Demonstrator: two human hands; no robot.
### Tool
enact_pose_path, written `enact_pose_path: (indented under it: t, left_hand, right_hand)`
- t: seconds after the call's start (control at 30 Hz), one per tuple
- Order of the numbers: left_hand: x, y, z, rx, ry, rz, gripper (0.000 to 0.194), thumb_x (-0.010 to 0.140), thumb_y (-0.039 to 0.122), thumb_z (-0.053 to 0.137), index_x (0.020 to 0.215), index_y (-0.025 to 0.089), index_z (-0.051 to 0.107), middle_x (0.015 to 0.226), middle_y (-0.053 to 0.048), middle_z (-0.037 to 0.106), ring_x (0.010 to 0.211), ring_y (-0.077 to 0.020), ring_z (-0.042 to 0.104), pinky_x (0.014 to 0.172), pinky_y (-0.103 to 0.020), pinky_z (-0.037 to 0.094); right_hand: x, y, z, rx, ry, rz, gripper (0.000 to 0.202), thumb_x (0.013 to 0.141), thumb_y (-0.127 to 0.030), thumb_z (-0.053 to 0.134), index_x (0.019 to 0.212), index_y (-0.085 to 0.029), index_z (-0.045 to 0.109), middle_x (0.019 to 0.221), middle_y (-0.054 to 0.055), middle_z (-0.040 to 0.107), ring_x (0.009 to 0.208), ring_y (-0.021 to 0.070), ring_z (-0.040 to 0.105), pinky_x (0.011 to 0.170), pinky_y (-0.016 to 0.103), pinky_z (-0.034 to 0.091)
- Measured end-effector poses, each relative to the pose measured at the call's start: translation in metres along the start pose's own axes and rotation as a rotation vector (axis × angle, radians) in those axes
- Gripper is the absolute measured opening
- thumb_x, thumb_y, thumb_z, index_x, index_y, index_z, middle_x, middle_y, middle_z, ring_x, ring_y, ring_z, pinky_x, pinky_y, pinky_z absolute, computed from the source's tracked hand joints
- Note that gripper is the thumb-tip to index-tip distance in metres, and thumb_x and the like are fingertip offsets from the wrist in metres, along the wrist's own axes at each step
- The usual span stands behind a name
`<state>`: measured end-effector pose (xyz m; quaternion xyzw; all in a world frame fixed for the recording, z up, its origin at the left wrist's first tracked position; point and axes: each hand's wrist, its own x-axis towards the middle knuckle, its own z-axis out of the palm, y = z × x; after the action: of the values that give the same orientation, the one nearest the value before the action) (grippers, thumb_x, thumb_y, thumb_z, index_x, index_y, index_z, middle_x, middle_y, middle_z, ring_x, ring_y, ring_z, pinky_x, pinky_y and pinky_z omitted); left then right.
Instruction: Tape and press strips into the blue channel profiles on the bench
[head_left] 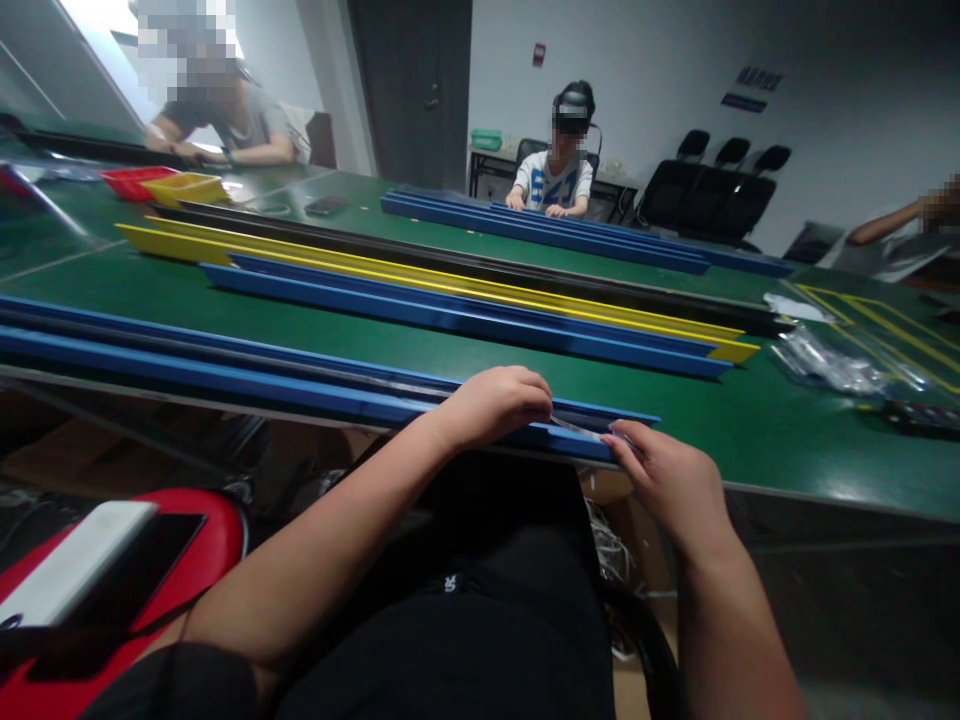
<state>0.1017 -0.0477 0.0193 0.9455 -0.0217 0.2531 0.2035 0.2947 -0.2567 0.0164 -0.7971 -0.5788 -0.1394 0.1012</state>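
Note:
A long blue channel profile [300,388] lies along the near edge of the table, with a dark, partly shiny strip running inside it. My left hand [499,402] rests over the channel near its right end, fingers curled down onto a thin, pale strip [577,430]. Just beyond the channel's end, my right hand [675,485] pinches the other end of that strip between thumb and fingers. Between the two hands the strip is stretched short and slants slightly. My left fingertips are partly hidden behind the hand.
Farther back on the green table [795,430] lie a blue profile [465,318], a yellow profile [360,270] and a black profile [525,268]. Plastic bags [832,360] are at right. A red stool [217,535] bears a white device [82,560]. Several people sit around.

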Motion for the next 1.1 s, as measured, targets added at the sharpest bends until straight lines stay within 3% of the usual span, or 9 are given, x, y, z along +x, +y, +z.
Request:
enact_pose_path:
  t: [0.2,0.6,0.93,1.1]
  left_hand:
    - [-0.019,0.0,-0.003,0.143,0.022,-0.014,0.022,0.097,0.032,0.051,0.093,0.022,0.07,0.098,-0.004,0.07,0.089,-0.0146,0.063,0.081,-0.026,0.047]
    - [-0.042,-0.003,-0.007,0.331,0.036,-0.048,0.025,0.099,0.035,0.046,0.091,0.02,0.065,0.089,-0.005,0.068,0.083,-0.0158,0.062,0.075,-0.028,0.045]
    - [-0.047,-0.004,-0.01,0.185,-0.07,-0.186,0.022,0.092,0.044,0.058,0.093,0.022,0.063,0.085,0.0,0.067,0.077,-0.0131,0.059,0.068,-0.024,0.04]
    - [-0.046,-0.003,-0.014,0.081,-0.055,-0.236,0.021,0.091,0.042,0.06,0.089,0.021,0.063,0.085,0.0,0.064,0.076,-0.0118,0.057,0.069,-0.023,0.04]
  right_hand:
    - [-0.013,0.009,0.017,0.081,0.11,-0.081,0.039,0.097,-0.048,0.046,0.117,-0.024,0.07,0.117,0.005,0.072,0.096,0.0197,0.07,0.077,0.027,0.048]
    - [-0.025,0.013,0.033,-0.001,0.182,-0.116,0.042,0.094,-0.051,0.051,0.114,-0.021,0.073,0.098,0.008,0.075,0.077,0.0195,0.068,0.074,0.03,0.044]
    - [-0.028,0.016,0.046,-0.098,0.297,-0.216,0.043,0.092,-0.051,0.057,0.111,-0.015,0.071,0.085,0.007,0.075,0.065,0.0151,0.063,0.069,0.03,0.038]
    - [-0.029,0.017,0.048,-0.082,0.334,-0.245,0.044,0.091,-0.051,0.058,0.112,-0.014,0.07,0.074,0.004,0.071,0.063,0.0147,0.061,0.068,0.03,0.037]
